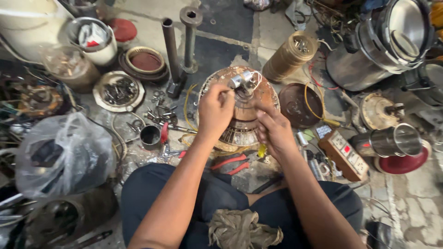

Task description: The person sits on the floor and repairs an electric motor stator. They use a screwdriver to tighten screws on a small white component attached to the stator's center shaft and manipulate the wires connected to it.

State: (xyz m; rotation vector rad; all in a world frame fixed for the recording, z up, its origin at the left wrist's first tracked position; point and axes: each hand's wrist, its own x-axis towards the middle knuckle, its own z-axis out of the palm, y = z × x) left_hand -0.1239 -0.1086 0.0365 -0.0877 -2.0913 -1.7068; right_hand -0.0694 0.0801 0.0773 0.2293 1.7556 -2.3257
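A rusty brown round fan motor stands on the floor in front of my knees, with a small silver cylinder and white wires at its top. My left hand is at the top of the motor, fingers pinched near the silver part and wires. My right hand presses against the motor's right side, fingers bent around the housing. A crumpled dirty rag lies in my lap.
Red-handled pliers lie by my knee. A wooden switch board and steel cups sit to the right, a large steel pot beyond. Two metal pipes, a plate of bolts and a plastic bag crowd the left.
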